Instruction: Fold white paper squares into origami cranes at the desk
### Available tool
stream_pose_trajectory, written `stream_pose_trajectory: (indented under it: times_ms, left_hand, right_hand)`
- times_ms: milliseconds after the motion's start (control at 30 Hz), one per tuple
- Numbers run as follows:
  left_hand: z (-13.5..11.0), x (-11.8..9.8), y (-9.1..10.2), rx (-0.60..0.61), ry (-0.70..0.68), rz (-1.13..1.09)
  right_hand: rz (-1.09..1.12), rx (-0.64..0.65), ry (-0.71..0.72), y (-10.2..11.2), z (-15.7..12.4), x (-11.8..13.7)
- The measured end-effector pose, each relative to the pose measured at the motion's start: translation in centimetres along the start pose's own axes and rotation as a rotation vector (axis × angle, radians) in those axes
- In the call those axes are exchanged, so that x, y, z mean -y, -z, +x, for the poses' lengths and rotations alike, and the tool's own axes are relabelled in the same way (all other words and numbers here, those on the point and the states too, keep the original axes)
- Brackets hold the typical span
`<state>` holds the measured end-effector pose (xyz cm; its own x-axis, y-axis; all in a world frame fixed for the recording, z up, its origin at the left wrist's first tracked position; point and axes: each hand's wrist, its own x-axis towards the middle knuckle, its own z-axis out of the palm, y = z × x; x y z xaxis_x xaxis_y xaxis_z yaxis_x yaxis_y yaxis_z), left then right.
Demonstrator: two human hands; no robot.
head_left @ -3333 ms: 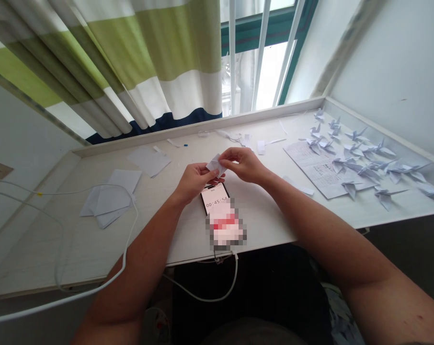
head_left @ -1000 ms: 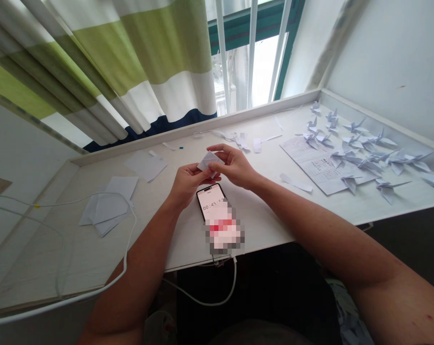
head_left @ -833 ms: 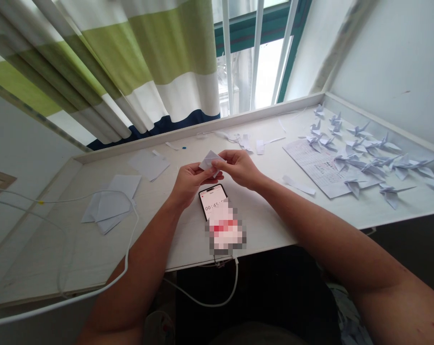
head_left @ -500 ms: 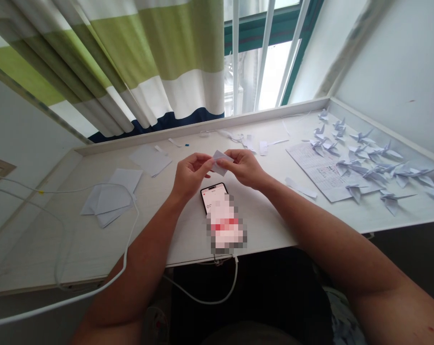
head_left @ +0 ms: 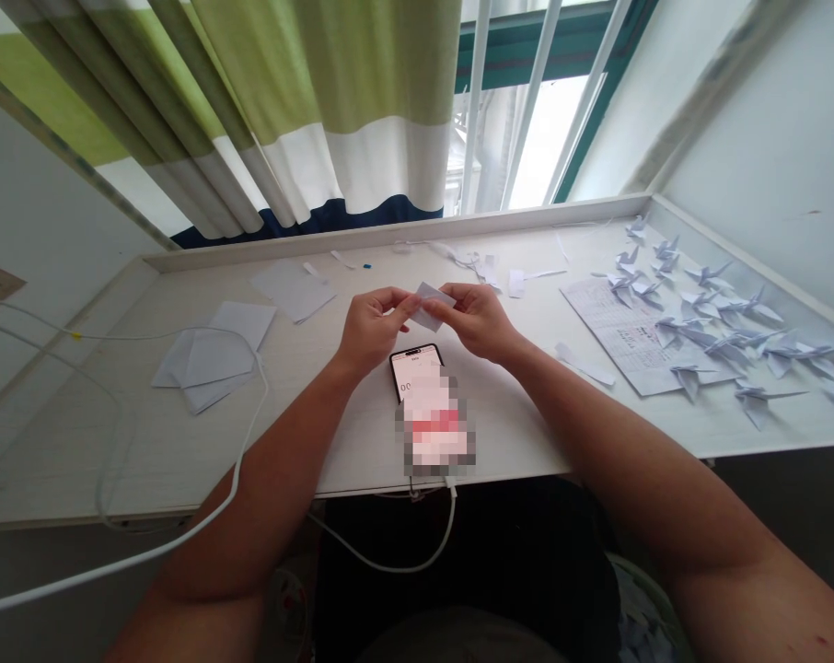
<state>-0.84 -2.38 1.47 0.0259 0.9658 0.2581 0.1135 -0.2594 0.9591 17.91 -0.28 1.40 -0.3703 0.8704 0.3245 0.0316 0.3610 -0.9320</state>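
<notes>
My left hand (head_left: 370, 324) and my right hand (head_left: 473, 318) meet above the white desk (head_left: 334, 424) and both pinch a small folded piece of white paper (head_left: 431, 305) between thumb and fingers. The paper is held a little above the desk, just beyond a phone (head_left: 423, 391) that lies face up with a charging cable (head_left: 417, 557) plugged into its near end. Both forearms reach in from the lower corners.
A stack of white paper squares (head_left: 214, 359) lies at the left, another sheet (head_left: 294, 292) behind it. Several folded paper cranes (head_left: 717, 322) and a printed sheet (head_left: 624, 331) fill the right side. Paper scraps (head_left: 490, 272) lie near the back rim. A white cable (head_left: 120, 405) loops over the left.
The folded paper has been turned and reworked between my fingers, from a peaked shape to a flatter one. My head has tipped down slightly; both hands stay over the phone.
</notes>
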Motion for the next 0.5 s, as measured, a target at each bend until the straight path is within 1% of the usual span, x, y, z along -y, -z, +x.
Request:
stream_pose_trajectory:
  times_ms: [267,500]
  left_hand:
    - [0.0,0.01,-0.31,-0.012,0.009,-0.014]
    - [0.0,-0.47,-0.3,0.009,0.032,-0.096]
  right_hand:
    - [0.026,-0.014,-0.006,-0.15,0.05,-0.03]
    - [0.016,-0.02,-0.019,0.16,0.13,-0.22]
